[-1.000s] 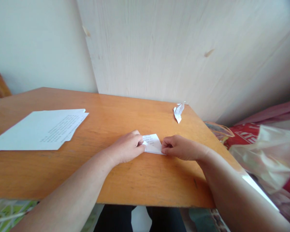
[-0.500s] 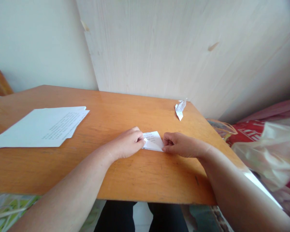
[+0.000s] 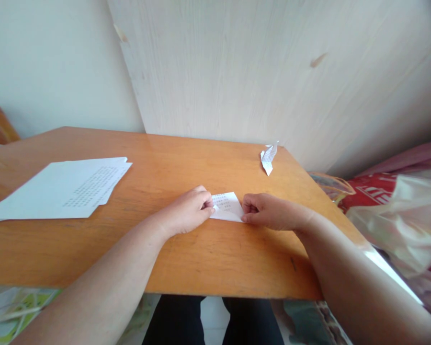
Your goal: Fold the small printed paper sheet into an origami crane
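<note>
A small folded sheet of white paper [image 3: 227, 207] with printed characters lies on the wooden table [image 3: 201, 268] in front of me. My left hand [image 3: 194, 209] pinches its left edge between thumb and curled fingers. At the paper's lower right corner, my right hand [image 3: 266, 211] is closed, thumb and forefinger pressed on the edge. The fingertips cover both ends of the paper.
A folded paper figure [image 3: 267, 160] stands near the table's far right corner. On the left lies a stack of printed sheets [image 3: 57, 189]. Beyond the right edge are a whitish plastic bag [image 3: 402, 220] and red packaging. A pale panel [image 3: 215, 72] rises behind the table.
The raised flap at the paper's left lower edge now lies flatter, and more print shows. Both hands keep their grip almost in place. The view has shifted slightly.
</note>
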{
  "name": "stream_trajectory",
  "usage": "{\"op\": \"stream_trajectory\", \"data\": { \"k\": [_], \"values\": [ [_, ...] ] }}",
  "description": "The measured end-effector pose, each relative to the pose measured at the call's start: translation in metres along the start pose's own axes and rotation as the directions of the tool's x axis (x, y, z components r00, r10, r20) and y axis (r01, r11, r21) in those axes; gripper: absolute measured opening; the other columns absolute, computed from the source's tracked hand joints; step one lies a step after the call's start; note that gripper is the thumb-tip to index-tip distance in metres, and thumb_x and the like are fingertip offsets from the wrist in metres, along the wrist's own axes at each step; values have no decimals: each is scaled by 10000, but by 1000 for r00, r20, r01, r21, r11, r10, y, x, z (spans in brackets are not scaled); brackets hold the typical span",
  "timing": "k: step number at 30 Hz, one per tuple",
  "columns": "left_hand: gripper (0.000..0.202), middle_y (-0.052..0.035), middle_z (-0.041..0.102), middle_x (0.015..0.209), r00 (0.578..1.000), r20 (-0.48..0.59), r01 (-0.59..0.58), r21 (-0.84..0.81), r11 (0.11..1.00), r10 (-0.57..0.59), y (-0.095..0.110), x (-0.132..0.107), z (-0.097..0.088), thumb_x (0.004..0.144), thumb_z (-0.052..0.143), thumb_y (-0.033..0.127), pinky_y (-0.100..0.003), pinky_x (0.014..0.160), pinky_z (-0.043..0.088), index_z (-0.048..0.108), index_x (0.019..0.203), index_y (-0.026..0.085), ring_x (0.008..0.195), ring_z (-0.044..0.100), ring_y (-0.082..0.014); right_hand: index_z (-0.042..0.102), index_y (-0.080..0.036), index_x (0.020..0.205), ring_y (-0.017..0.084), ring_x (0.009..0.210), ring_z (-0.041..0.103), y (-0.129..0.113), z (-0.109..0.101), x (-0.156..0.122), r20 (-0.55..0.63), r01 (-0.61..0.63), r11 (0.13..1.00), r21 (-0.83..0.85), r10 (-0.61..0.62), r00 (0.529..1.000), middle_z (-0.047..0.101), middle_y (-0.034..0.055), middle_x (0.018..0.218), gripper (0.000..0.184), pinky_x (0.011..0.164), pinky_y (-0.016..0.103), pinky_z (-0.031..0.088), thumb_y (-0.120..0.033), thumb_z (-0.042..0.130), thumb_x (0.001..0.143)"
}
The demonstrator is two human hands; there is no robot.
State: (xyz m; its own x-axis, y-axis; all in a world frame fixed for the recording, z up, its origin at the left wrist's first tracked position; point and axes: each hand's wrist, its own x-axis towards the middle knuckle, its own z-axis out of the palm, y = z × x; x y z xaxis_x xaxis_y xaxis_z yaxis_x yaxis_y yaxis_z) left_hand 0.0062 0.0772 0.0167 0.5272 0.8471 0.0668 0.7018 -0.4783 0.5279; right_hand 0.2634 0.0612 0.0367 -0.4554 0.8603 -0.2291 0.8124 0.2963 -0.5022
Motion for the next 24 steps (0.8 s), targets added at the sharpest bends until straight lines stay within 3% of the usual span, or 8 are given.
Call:
{"op": "stream_trajectory", "data": {
  "k": [12, 18, 24],
  "values": [
    [115, -30, 575, 974, 1000, -4, -6, 16, 1000, 6, 1, -1, 1, 894, 529, 289, -294, 733, 451, 568, 826, 205, 849, 561, -170, 526, -213, 792, 157, 700, 531, 2, 1, 1, -8, 14, 1000, 1, -14, 1000, 627, 9, 794, 124, 576, 268, 357, -284, 627, 804],
    [83, -21, 565, 1019, 998, -49, -48, -28, 998, 47, 2, -6, 3, 892, 532, 223, -303, 795, 472, 548, 974, 225, 873, 567, -164, 535, -208, 796, 156, 700, 530, 2, 1, 2, -5, 19, 1000, 1, -19, 1000, 624, 9, 791, 104, 573, 265, 350, -253, 629, 790],
    [182, -54, 581, 1005, 986, -12, -164, 183, 969, 169, 17, -9, 1, 910, 486, 149, -347, 875, 451, 650, 940, 223, 981, 552, -215, 525, -203, 784, 152, 701, 526, -3, -1, 2, 10, 28, 1000, 1, -28, 1000, 620, 9, 786, 96, 570, 257, 341, -215, 620, 775]
  ]
}}
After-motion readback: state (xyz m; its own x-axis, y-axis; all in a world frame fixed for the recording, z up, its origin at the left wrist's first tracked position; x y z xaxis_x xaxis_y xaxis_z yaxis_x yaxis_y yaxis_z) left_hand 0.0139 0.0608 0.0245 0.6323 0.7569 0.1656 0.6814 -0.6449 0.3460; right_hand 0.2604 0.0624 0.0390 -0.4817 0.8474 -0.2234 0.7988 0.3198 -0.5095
